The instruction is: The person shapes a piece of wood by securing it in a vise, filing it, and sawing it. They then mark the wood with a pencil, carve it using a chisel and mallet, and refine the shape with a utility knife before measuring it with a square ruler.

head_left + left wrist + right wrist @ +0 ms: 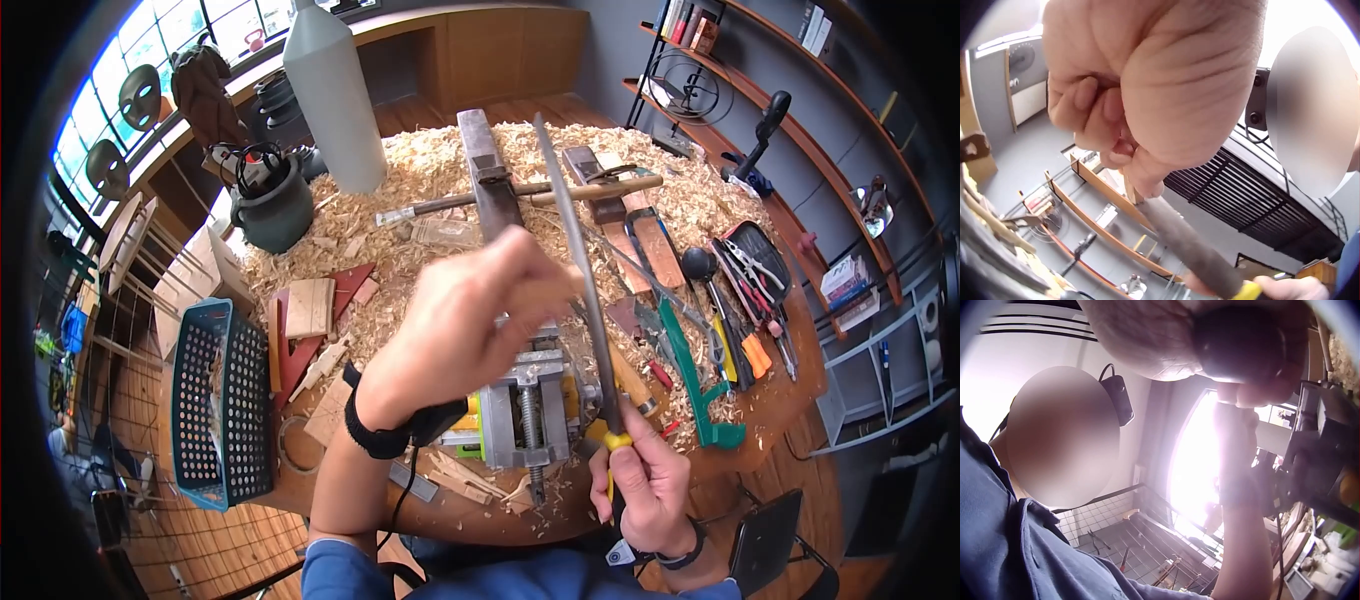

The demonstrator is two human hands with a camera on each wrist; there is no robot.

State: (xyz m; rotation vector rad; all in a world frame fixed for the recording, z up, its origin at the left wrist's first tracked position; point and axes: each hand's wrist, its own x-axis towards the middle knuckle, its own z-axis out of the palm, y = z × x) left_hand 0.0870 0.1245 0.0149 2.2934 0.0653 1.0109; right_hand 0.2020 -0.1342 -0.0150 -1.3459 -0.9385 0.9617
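Observation:
My right hand (650,485) grips the yellow-and-black handle of a long grey file (568,215), whose blade points up and away over the bench. My left hand (480,315), blurred in the head view, is at the middle of the blade. In the left wrist view, several fingers of the left hand (1154,81) are curled, and the fingertips pinch the file (1191,247). The right wrist view shows the round dark handle end (1241,344) in the palm. Below the hands, a grey metal vise (540,400) stands at the bench's front edge.
Wood shavings (420,160) cover the bench. A teal basket (225,400) stands at left, with a dark pot (275,205) and white bottle (335,100) behind. A hammer (450,203) and wooden planes (488,170) lie at the back; a green saw (690,380) and pliers (755,265) are at right.

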